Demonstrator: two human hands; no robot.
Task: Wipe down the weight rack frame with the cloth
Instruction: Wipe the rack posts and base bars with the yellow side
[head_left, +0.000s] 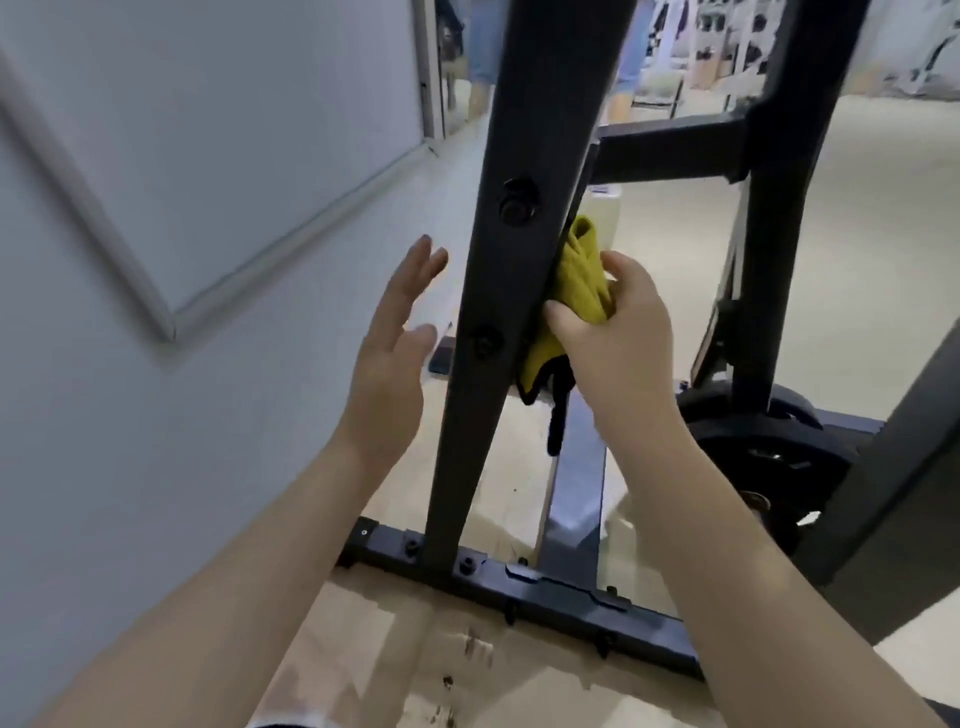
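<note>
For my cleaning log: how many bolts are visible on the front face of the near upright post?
2. One large bolt sits above the yellow cloth; a smaller bolt sits lower, level with the right hand. Others above the picture may be hidden.

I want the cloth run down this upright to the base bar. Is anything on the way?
Nothing loose. The right hand holds the cloth against the upright; below, only a bolt head sits on its face.

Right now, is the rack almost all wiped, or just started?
Hard to tell what is already clean; no bar shows wipe marks. In hand: the right hand presses the yellow cloth against the near post. The left hand hovers open. Probably left: the bottom bar and far post.
</note>
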